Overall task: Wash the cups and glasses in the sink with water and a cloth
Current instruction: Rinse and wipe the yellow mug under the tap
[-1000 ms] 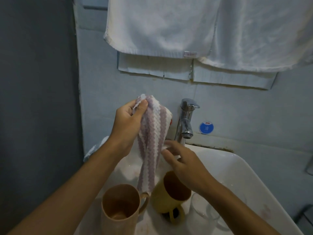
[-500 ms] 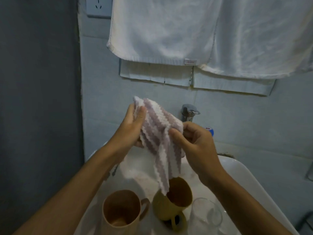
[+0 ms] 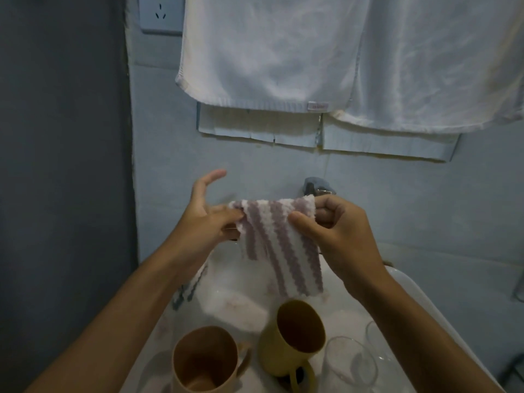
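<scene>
Striped cloth (image 3: 279,245) pinched by left hand (image 3: 208,219) & right hand (image 3: 337,231) over sink (image 3: 408,296) w/ tan cup (image 3: 204,361), yellow cup (image 3: 292,336), glass (image 3: 350,367).

— Where's the cloth (image 3: 279,239) from where you stand?

— Stretched between your two hands above the sink (image 3: 419,302), left hand (image 3: 207,219) on its left edge, right hand (image 3: 337,231) on its right. The tap (image 3: 316,187) sits just behind it.

— And in the sink?

— Nearest you, a mug (image 3: 204,361) on the left, another mug (image 3: 292,338) beside it, tilted, and two glasses (image 3: 350,364) right of that. Towels (image 3: 283,52) hang on the wall behind.
</scene>
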Demonstrator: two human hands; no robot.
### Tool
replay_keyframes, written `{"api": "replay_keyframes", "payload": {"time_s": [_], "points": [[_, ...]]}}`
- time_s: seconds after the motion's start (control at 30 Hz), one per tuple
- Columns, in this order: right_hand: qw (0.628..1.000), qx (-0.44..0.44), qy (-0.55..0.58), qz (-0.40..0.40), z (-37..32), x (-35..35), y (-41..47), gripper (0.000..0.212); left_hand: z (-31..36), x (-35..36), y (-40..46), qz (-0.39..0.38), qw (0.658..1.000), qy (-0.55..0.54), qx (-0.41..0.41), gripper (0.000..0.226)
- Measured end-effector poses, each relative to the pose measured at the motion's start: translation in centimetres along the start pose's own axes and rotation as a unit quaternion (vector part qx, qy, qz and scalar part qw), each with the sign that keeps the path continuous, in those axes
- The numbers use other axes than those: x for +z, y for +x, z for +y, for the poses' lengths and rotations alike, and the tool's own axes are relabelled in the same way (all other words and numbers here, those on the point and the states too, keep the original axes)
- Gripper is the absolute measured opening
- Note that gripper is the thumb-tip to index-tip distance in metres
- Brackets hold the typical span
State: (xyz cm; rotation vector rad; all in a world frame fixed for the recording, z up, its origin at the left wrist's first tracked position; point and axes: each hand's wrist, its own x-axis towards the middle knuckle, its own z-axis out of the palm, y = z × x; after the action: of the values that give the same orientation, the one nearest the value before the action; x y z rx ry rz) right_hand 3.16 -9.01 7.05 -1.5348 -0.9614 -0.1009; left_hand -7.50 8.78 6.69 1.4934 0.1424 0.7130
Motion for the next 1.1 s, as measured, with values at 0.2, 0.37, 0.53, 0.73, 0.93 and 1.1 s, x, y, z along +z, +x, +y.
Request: {"api": "replay_keyframes", "payload": {"time_s": [0.2,0.37,0.53,0.73,0.93,1.1], "points": [[0.999,-0.030,0.005,0.013,0.1,0.8,0.0,0.034,-0.1,0.4,-0.3,-0.029,0.999,0.017,-0.014,0.022],[0.998,-0.037,-0.025,0.040,0.5,1.1,0.0,0.038,-0.6,-0.2,-0.4,-0.088,0.987,0.129,0.035,0.042],[0.962,-0.138,-0.223,0.079,0.8,1.1,0.3,0.025,-1.8,0.0,0.6,0.030,0.949,0.270,0.161,0.017],[0.950,-0.163,-0.260,0.049,-0.1,2.1,0.2,0.022,-1.0,0.2,-0.2,-0.022,0.993,0.067,0.090,0.022],[0.963,-0.160,-0.208,0.067,-0.4,2.9,1.1,0.013,-1.8,1.2,0.0,-0.114,0.975,-0.149,-0.122,0.056],[0.962,-0.170,-0.189,0.095,-0.8,3.0,1.0,0.013,-2.1,2.0,-0.7,-0.151,0.944,-0.199,-0.215,0.064]]}}
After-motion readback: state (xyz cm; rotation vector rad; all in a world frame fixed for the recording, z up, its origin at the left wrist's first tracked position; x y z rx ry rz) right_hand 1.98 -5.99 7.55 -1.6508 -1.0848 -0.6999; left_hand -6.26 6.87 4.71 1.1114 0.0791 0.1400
